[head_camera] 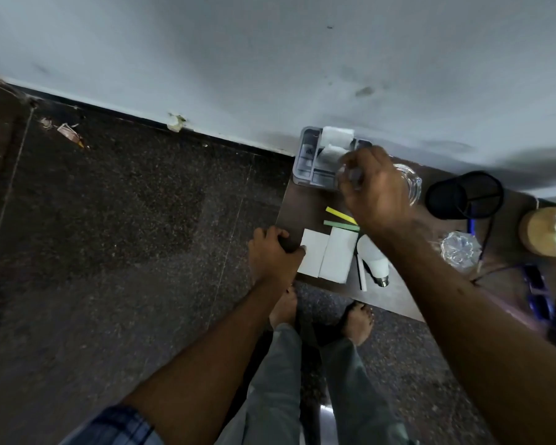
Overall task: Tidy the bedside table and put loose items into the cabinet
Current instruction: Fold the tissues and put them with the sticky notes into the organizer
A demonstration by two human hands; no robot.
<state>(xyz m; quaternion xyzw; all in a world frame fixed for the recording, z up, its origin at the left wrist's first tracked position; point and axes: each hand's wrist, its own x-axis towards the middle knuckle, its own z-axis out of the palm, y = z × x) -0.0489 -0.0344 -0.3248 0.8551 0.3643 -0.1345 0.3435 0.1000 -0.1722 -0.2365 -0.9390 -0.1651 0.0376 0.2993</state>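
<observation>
Feet (356,319) and grey trouser legs are seen nearest, on the dark speckled floor (125,220) beside the brown worktop (395,293). The left hand (275,255) is closed over the worktop's near left edge, its fingers (270,234) curled around the corner, just beside two white cards (329,256) laid side by side. A white light bulb (373,258) lies on its side just right of the cards, and a thin white strip (361,274) lies between them. Beyond the cards, a green strip (340,225) and a yellow strip (340,215) lie flat. The right hand (377,191) is held above the worktop with its fingers (350,175) bent round a clear glass object (409,183); blur prevents telling how firmly it is gripped. At the far left corner, against the wall (270,59), a grey compartmented organiser tray (307,165) is set, with white folded pieces (336,141) resting in it; its other contents cannot be made out. To the right, a black mesh cup (462,195), a crumpled clear wrapper (459,248), a round wooden object (538,232) and blue-framed spectacles (540,293) are spread
</observation>
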